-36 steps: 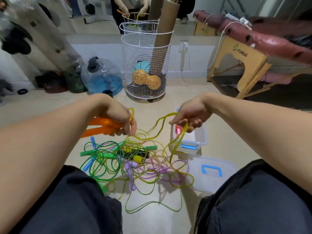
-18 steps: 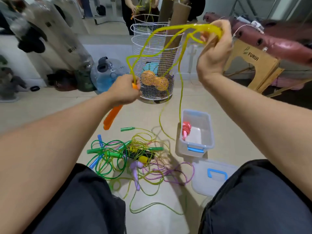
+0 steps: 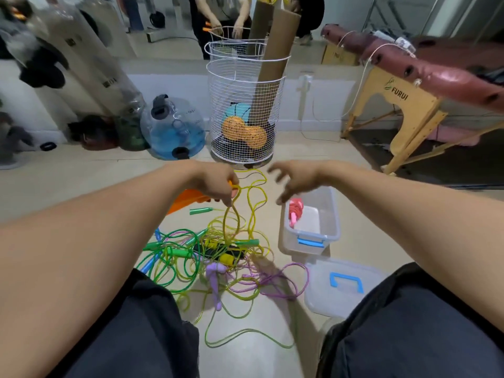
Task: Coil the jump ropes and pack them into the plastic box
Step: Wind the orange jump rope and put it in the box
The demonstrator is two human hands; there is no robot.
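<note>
My left hand grips the orange handles and a loop of the yellow jump rope, which hangs down to the floor. My right hand hovers beside it with fingers spread, holding nothing, just above the plastic box. A coiled pink rope lies in the box's far left corner. On the floor between my knees lies a tangle of ropes in green, yellow, purple and blue, with green, yellow and purple handles.
The box's lid with a blue handle lies on the floor by my right knee. A white wire basket with cardboard tubes stands ahead, a blue water jug to its left, a wooden massage table at right.
Both hands came down from head height to just above the floor. My right hand let go of the yellow rope, whose loops now fall to the floor from my left hand.
</note>
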